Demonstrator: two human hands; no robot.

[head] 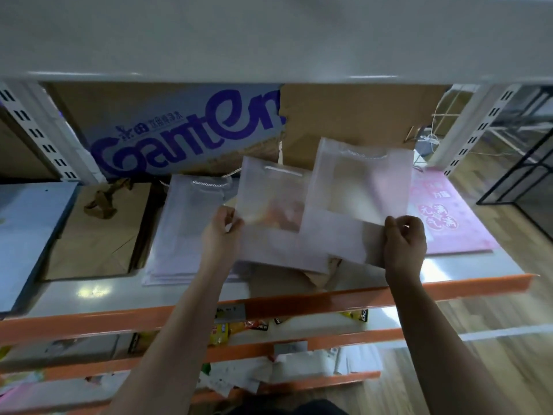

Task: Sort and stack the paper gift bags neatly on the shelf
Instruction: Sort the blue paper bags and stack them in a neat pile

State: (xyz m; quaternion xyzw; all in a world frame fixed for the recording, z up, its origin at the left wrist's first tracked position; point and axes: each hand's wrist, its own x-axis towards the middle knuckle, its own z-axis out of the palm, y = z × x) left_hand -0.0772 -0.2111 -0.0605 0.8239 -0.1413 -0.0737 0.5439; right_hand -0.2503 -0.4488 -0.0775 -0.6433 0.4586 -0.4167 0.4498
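Two flat pale pink paper gift bags with white cord handles are lifted above the white shelf board. My left hand pinches the lower left corner of the left bag. My right hand grips the lower right edge of the right bag, which overlaps the left one. A stack of similar pale bags lies flat on the shelf to the left of my left hand. More brownish paper lies under the held bags, mostly hidden.
A brown paper bag and a blue flat bag lie at the left. A pink printed bag lies at the right. A cardboard box marked Ganten stands at the back. Orange shelf rails run below, with goods on lower shelves.
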